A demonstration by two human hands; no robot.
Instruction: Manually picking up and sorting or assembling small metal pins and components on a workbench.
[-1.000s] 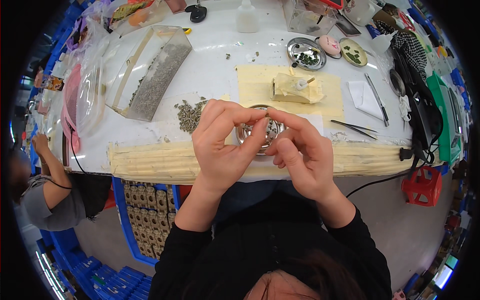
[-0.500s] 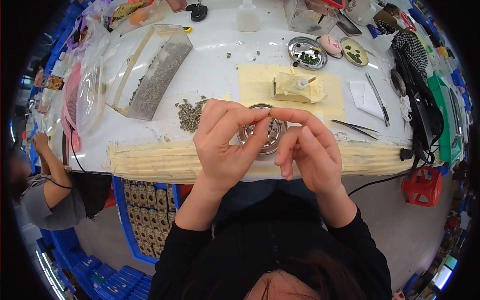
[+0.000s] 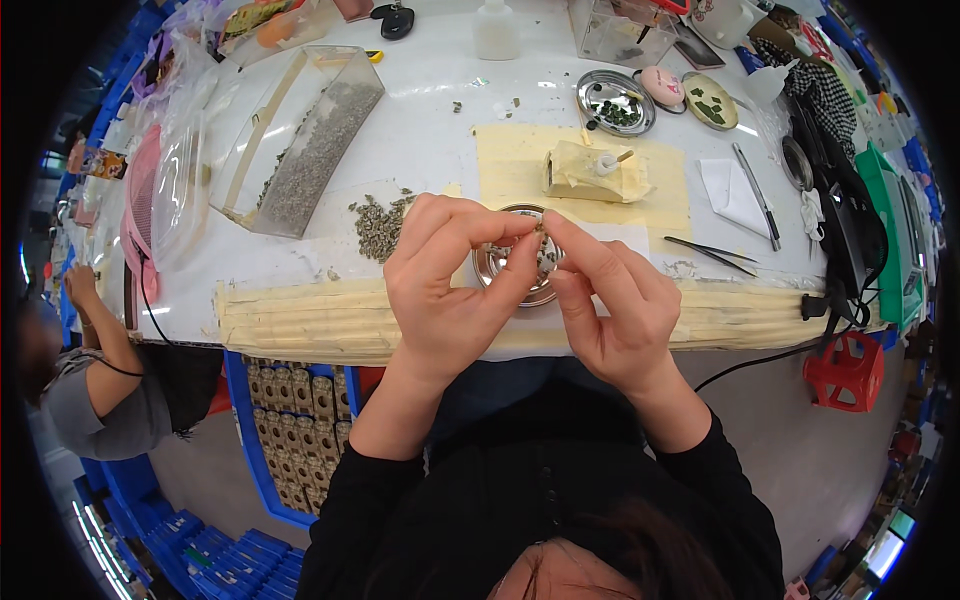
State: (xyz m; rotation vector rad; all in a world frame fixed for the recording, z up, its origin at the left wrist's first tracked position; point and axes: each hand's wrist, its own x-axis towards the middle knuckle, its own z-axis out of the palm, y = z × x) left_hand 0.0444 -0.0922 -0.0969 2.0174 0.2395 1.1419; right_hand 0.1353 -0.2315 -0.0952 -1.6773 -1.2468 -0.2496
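My left hand pinches a tiny metal-looking part between thumb and index finger. From the other side, the index fingertip of my right hand meets the same part, and its thumb is bent close below. The part is too small to make out its kind. Under both hands sits a round shiny metal dish with small pieces in it, partly hidden by my fingers. To the left of my left hand lies a loose pile of small grey-brown parts.
A clear bin of small parts stands left. Beyond the dish is a tape-wrapped block; tweezers and a pen lie right. Two round dishes hold dark pieces. A blue tray sits below the edge; another person is at left.
My right hand's thumb has come up toward its index finger, and its other fingers have curled in near the part. My left hand keeps its pinch almost unmoved.
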